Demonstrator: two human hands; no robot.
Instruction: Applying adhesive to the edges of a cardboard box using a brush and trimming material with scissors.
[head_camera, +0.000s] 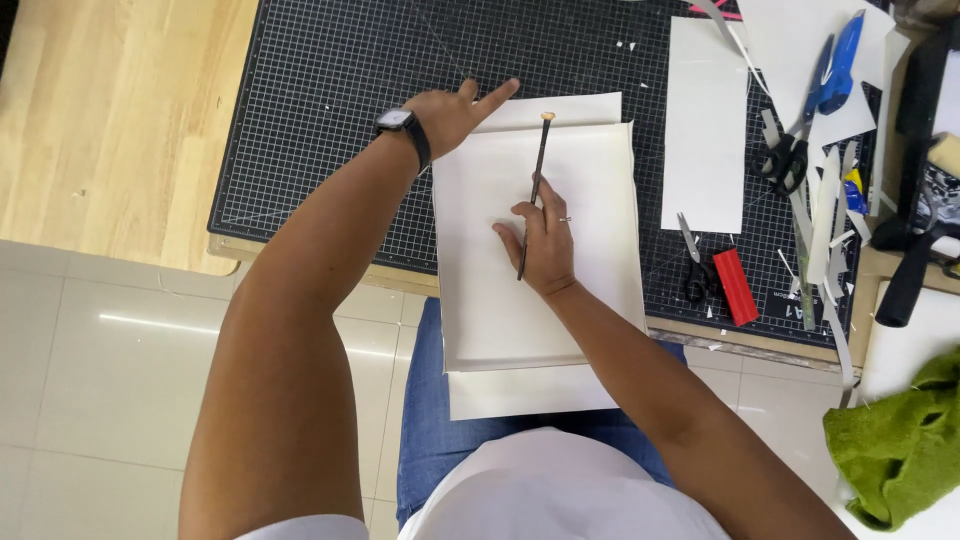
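Single head view, steeply down, close over cutting mat (330, 100) and lap.

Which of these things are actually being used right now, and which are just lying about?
In use: left hand pressing the cream sheets; right hand holding a thin brush; cutting mat.

Lying about: black scissors, small scissors, red block, paper strips, green cloth.

Paper sheets (540, 270): matt, off-white, smooth. Brush (533, 195): thin dark handle, pale tip, material can't tell. Cutting mat (330, 90): dark, matt, rubbery-looking, printed grid. Tabletop (110, 110): light wood, visible grain, satin. Floor tiles (120, 360): glossy, reflecting light. Green cloth (900, 440): rough, fuzzy. Scissors (805, 110): metal blades, blue and black plastic handles. Jeans (440, 430): blue denim.
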